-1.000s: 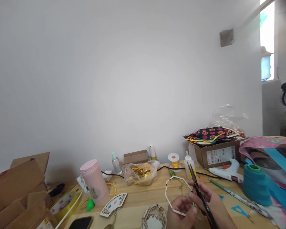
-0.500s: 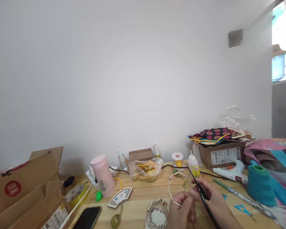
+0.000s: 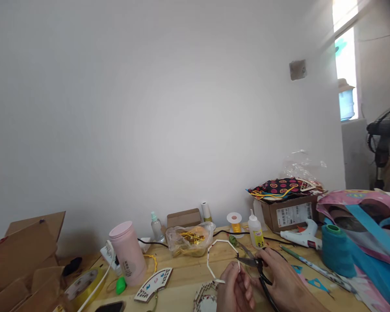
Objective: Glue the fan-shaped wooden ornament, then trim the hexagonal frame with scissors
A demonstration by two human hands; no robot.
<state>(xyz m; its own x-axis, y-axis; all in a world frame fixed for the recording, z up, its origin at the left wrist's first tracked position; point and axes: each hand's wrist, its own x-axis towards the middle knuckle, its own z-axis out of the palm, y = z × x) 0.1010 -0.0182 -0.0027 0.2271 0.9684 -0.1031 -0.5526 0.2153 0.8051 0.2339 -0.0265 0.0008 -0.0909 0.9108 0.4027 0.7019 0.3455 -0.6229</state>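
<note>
My left hand [image 3: 232,288] is closed, pinching the lower right side of a thin, pale octagonal frame [image 3: 208,259]. In my right hand [image 3: 277,275] is a pair of black-handled scissors [image 3: 254,262]. The scissor blades are spread and point left, close to the frame's right side; whether they touch it I cannot tell. Below the frame, partly behind my left hand, lies a pale openwork lattice piece [image 3: 199,294] with a round centre. A curved fan-shaped piece [image 3: 154,284] with cut-out patterns rests on the table further left.
Behind the hands stand a glue bottle [image 3: 256,234], a spool of yellow thread [image 3: 235,225] and a plastic bag [image 3: 190,242]. To the right are a glue gun [image 3: 303,236] and a teal thread cone [image 3: 338,251]. A pink tumbler [image 3: 128,255] and cardboard boxes [image 3: 35,255] stand left.
The view has swung right, shifting the table's things leftward. My right hand has turned the scissors so their spread blades now show beside the frame. My left hand still holds the frame.
</note>
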